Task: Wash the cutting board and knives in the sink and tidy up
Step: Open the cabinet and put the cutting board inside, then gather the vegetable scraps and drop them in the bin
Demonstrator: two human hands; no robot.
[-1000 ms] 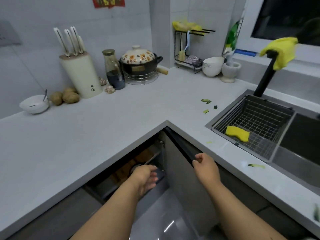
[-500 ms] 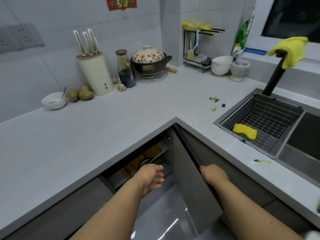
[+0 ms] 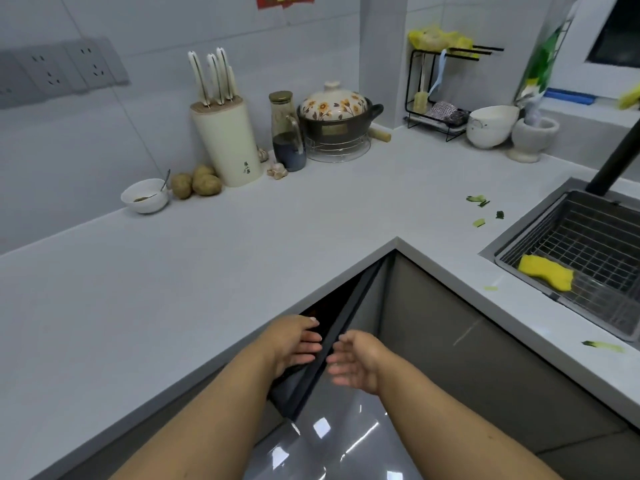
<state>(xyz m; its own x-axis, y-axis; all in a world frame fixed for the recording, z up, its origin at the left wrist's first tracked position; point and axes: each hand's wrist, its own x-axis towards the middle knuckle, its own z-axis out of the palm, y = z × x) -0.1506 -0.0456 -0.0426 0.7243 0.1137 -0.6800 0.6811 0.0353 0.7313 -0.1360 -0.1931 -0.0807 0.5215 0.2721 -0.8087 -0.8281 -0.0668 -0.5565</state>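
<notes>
Matt grey stone-like countertop, glossy grey cabinet door, shiny steel wire sink basket, spongy yellow pad.

Both bare forearms are reaching forward and slightly inward, wrists nearly level. The left hand is lying palm-down with fingers straight and loosely spread — holding nothing. The right hand is facing it, palm turned inward, fingers relaxed and slightly bent — the two hands sitting just apart.
</notes>
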